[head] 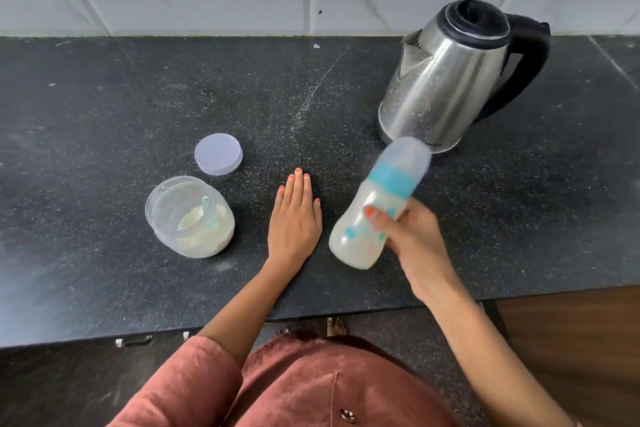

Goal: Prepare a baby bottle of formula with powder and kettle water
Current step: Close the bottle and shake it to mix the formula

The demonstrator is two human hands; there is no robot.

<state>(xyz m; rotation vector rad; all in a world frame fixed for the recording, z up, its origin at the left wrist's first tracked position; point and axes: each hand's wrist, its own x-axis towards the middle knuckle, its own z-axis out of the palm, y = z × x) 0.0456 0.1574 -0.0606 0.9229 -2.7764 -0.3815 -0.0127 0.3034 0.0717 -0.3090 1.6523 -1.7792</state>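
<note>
Bottle [374,208], capped and milky, tilts blurred at centre right, right hand [412,239] wrapped round it, apparently shaking, while left hand [294,218] lies flat, fingers together, on the counter [104,97].

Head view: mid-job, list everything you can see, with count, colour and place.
Black speckled stone counter: 1, across the view.
Stainless steel electric kettle: 1, silver with black lid and handle, counter back right.
Clear plastic powder jar: 1, open, pale powder inside, counter front left.
Teal plastic scoop: 1, inside the jar.
Round translucent lid: 1, pale lilac, on counter behind jar.
Plastic baby bottle: 1, milky with teal collar, capped, tilted above counter.
Left hand: flat on counter between jar and bottle.
Right hand: grips bottle.
</note>
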